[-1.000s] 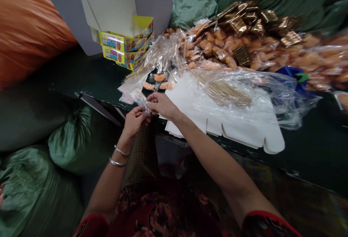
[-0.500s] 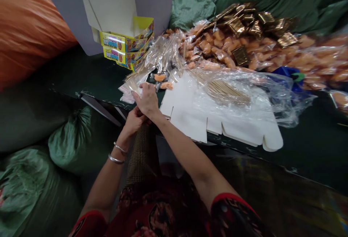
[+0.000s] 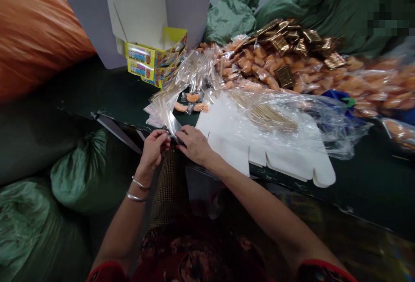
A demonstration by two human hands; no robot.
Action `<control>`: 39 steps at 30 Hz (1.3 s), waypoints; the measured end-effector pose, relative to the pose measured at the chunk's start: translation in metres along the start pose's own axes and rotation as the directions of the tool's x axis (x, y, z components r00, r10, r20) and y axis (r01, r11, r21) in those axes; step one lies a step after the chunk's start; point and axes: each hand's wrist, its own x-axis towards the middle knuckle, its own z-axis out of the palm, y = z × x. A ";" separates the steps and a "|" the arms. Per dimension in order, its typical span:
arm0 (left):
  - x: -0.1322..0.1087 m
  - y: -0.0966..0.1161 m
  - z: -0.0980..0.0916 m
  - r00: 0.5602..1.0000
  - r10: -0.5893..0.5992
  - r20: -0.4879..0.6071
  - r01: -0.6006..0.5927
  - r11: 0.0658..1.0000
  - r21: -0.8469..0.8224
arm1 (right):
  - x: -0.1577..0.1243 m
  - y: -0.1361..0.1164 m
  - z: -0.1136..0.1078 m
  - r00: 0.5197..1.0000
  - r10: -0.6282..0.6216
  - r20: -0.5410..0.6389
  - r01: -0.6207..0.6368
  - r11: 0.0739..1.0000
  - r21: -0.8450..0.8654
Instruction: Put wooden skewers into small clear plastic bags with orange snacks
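Note:
At the table's front edge, my right hand (image 3: 196, 145) pinches a shiny clear plastic bag (image 3: 173, 123) that stretches up and left from the fingers. Just left of it, my left hand (image 3: 154, 147) has thumb and forefinger pressed together close to the bag's lower end; what sits in that pinch is too small to make out. Beyond the hands lie thin wooden sticks in clear wrapping (image 3: 194, 68) and a few pale pink packets (image 3: 154, 115). Several wrapped orange pieces (image 3: 193, 97) rest on the dark tabletop above my right hand.
Flattened white cardboard (image 3: 223, 139) carries a plastic bag of sticks (image 3: 272, 118). Yellow printed boxes (image 3: 141, 61) are stacked behind. A heap of wrapped orange pieces (image 3: 259, 59) with gold packets (image 3: 285, 76) spreads right. Green sacks (image 3: 82, 178) stand at left, below an orange sack (image 3: 39, 40).
My right hand has moved down and right from over the packets, and a clear bag now shows at its fingers. My left hand sits slightly lower and left, apart from the right.

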 end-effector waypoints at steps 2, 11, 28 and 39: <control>0.000 0.004 0.002 0.998 0.054 -0.019 -0.054 0.998 0.016 | 0.010 -0.004 0.005 0.999 0.032 0.024 -0.030 0.997 -0.069; -0.026 0.027 0.011 0.990 0.135 0.052 -0.138 0.988 0.065 | 0.057 -0.005 0.011 0.986 0.165 0.025 -0.162 0.982 -0.100; -0.142 0.150 0.008 0.914 -0.137 0.381 -0.237 0.580 0.779 | -0.055 -0.092 -0.095 0.986 -0.160 0.050 0.041 0.523 0.851; -0.115 0.127 0.063 0.614 -0.414 0.672 -0.501 0.453 0.737 | -0.113 -0.088 -0.064 0.955 0.291 0.057 -0.115 0.184 0.976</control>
